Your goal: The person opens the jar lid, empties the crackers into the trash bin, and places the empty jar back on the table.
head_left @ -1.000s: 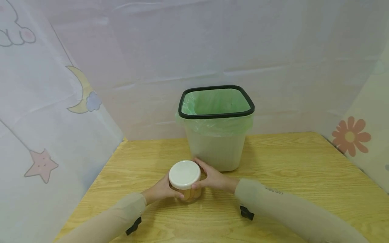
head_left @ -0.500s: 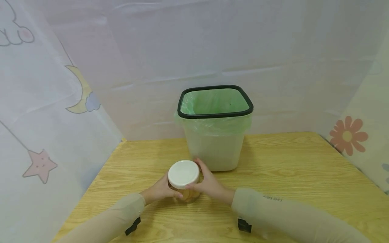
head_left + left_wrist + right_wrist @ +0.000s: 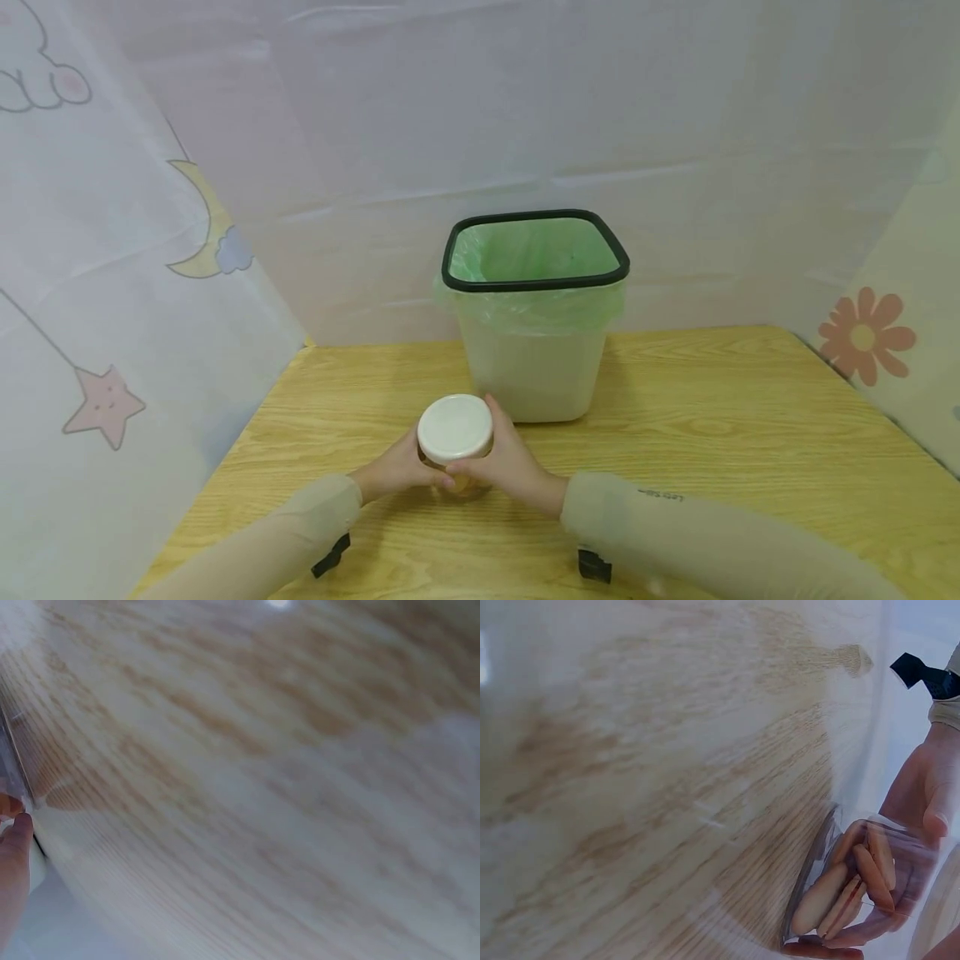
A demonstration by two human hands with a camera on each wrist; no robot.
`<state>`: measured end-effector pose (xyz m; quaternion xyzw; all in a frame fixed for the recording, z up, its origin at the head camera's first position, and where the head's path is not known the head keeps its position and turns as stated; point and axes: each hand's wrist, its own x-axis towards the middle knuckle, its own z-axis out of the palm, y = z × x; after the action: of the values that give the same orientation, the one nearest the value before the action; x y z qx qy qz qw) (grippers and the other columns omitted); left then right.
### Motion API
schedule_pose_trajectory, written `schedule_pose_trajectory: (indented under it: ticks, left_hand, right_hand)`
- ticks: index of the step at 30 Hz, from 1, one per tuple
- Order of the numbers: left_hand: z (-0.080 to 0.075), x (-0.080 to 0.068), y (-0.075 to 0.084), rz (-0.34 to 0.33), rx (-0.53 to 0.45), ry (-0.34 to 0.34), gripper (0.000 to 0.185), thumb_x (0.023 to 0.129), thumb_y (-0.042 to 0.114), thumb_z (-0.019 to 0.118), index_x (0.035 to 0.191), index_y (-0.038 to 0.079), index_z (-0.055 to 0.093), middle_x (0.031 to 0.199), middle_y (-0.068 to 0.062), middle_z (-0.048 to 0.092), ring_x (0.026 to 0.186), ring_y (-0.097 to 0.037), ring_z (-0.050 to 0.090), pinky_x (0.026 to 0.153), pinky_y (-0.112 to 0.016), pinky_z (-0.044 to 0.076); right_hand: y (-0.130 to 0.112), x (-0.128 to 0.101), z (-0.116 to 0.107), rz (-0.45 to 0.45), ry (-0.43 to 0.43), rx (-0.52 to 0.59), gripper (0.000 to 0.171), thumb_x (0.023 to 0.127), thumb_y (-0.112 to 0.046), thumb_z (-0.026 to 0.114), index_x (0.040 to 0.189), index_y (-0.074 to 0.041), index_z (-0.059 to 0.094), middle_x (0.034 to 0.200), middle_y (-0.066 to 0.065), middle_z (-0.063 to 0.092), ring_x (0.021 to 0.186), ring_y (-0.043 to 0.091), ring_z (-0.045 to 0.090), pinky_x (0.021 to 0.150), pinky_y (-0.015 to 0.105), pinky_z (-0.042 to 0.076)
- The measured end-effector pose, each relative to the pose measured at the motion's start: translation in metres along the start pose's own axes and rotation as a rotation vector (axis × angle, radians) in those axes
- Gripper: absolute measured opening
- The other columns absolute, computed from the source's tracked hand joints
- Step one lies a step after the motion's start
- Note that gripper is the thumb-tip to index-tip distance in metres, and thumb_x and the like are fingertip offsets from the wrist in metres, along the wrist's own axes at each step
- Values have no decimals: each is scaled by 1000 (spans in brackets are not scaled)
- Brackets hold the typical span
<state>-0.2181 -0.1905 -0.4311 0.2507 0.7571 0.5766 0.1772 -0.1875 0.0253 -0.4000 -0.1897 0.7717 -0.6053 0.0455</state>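
Note:
A clear jar (image 3: 467, 485) with a round white lid (image 3: 455, 427) stands on the wooden table, just in front of the bin. Brown oblong pieces, like cookies, show through its wall (image 3: 847, 892) in the right wrist view. From the left, my left hand (image 3: 397, 468) grips the jar, its thumb across the front below the lid. On the other side my right hand (image 3: 510, 467) holds the jar close to the lid, its thumb reaching to the front beside the left thumb. The far fingers are partly hidden behind the jar.
Behind the jar is a square whitish bin (image 3: 528, 367) with a black rim (image 3: 536, 286) and a green bag lining (image 3: 547, 250). A pale patterned cloth (image 3: 375, 150) hangs around the back and sides of the table (image 3: 712, 433).
My right hand has turned around the jar, its thumb sliding left along the front until it meets the left thumb. Jar, bin and left hand stay in place.

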Motion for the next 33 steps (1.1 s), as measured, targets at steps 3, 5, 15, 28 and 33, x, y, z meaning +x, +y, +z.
schedule_pose_trajectory:
  ticks: [3,5,15,28,33]
  left_hand:
    - [0,0,0,1,-11,1,104,79,19,83,153,8,12,150,-16,30,134,-35,35,107,-52,33]
    - [1,0,0,6,-18,1,104,78,18,84,153,8,12,150,-16,31,134,-35,35,107,-52,33]
    - [1,-1,1,7,-16,9,106,76,20,85,153,8,13,149,-16,32,133,-34,36,105,-50,35]
    - [2,0,1,-13,-1,26,105,76,15,85,153,7,13,149,-16,32,134,-34,36,107,-50,34]
    - [1,0,0,-8,1,18,104,77,15,84,153,7,13,149,-15,31,134,-33,35,108,-50,32]
  right_hand:
    - [1,1,1,2,6,-14,112,73,-16,88,150,10,11,151,33,21,136,48,28,107,63,26]
    - [2,2,2,2,5,-15,112,73,-16,88,150,9,11,151,32,22,135,48,29,106,63,26]
    - [9,8,-1,-38,-10,-17,112,71,-15,89,149,10,13,149,32,26,133,47,33,107,61,28]
    - [16,15,-11,-56,-68,-18,111,70,-20,90,149,9,18,152,29,26,137,45,29,109,60,23]
    - [16,18,-15,-52,-85,-29,108,70,-19,89,149,9,21,152,28,27,138,45,28,109,61,23]
